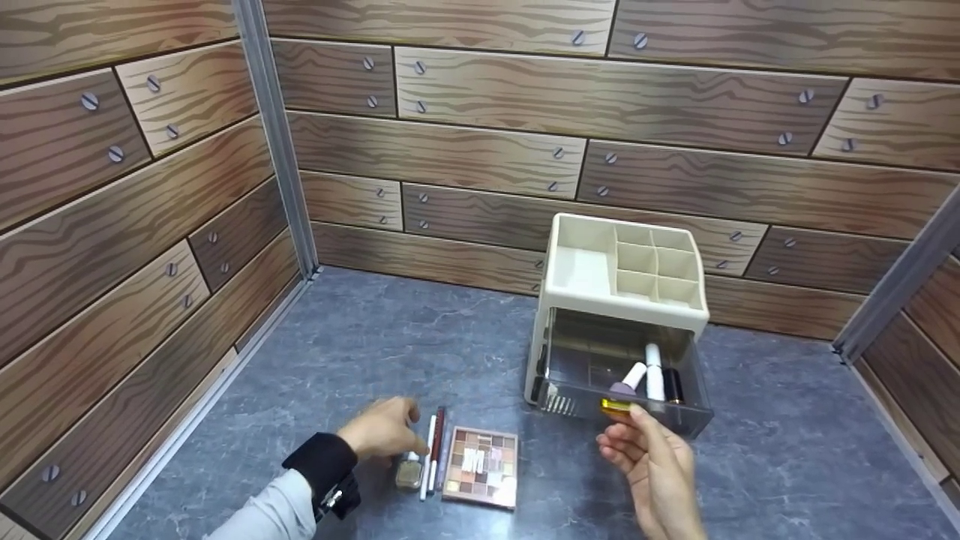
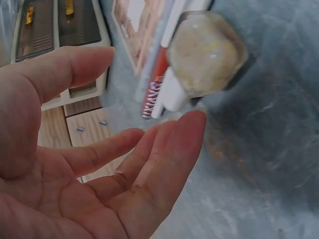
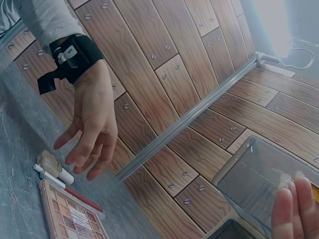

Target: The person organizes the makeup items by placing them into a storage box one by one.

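Note:
My left hand point(image 1: 386, 427) hovers with loosely bent, parted fingers over a small faceted bottle point(image 2: 207, 55) with a yellowish body and a white cap, holding nothing. Beside the bottle lie a white pen-like stick point(image 1: 428, 457), a dark red and white stick point(image 1: 437, 450) and a slim purple one. An eyeshadow palette point(image 1: 480, 466) lies to their right. My right hand point(image 1: 660, 465) pinches the gold drawer handle point(image 1: 615, 406) between thumb and fingers. The clear drawer point(image 1: 701, 412) stands pulled out, with white-capped bottles point(image 1: 653, 375) and a black tube point(image 1: 673, 386) inside.
The cream organizer point(image 1: 624, 296) stands at the back right, its top split into compartments. Wood-patterned walls point(image 1: 480, 90) with metal corner posts point(image 1: 277, 135) enclose the grey marbled table point(image 1: 390, 330).

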